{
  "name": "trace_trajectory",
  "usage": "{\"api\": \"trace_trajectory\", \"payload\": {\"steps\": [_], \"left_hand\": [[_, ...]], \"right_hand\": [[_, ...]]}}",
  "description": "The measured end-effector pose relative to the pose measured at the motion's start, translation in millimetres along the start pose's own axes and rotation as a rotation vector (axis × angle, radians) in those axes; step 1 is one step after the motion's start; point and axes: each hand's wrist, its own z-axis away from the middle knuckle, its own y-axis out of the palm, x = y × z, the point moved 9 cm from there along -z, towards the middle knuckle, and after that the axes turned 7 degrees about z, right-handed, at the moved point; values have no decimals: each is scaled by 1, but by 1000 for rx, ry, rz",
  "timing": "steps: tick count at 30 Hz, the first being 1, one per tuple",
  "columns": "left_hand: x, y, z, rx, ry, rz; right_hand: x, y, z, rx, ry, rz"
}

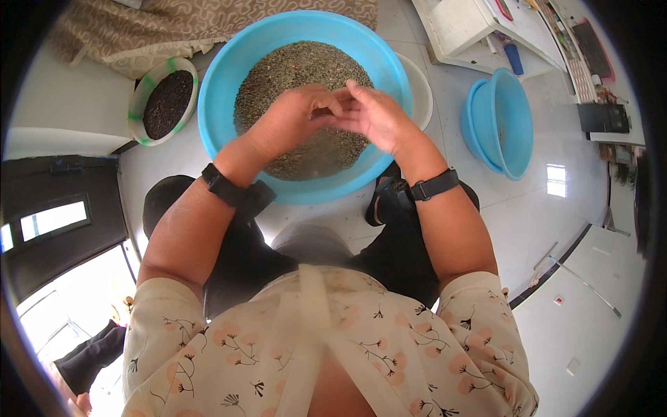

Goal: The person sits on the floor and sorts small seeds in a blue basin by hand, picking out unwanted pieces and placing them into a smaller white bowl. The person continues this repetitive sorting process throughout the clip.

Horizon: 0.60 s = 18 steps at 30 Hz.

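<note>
A large blue plastic basin (219, 94) stands on the floor before me, holding a broad heap of small greenish-brown seeds or beans (297, 68). Above the heap, my left hand (307, 107) has its fingers curled inward against the fingers of my right hand; whether anything lies within them is hidden. My right hand (372, 112) is palm up with its thumb raised and its fingers reaching to the left hand, and no object shows on its palm. Both wrists carry black straps.
A smaller pale, green-marked basin (190, 107) of dark seeds stands at the left. Behind the big basin's right side is a white basin (422, 88). Stacked blue basins (513, 151) stand right, near a white table (458, 26). Patterned cloth (172, 23) hangs at the top.
</note>
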Motion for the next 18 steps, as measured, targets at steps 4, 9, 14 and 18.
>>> {"api": "trace_trajectory", "payload": {"steps": [4, 9, 14, 18], "left_hand": [[-23, -10, 2, -145, 138, -33], [-19, -20, 2, -255, 156, -138], [20, 17, 7, 146, -37, -276], [57, 33, 30, 247, -330, -63]], "right_hand": [[-16, 18, 3, 68, 55, -240], [11, -21, -1, -46, -83, -163], [75, -89, 22, -464, -395, 293], [97, -117, 32, -637, -452, 484]]}}
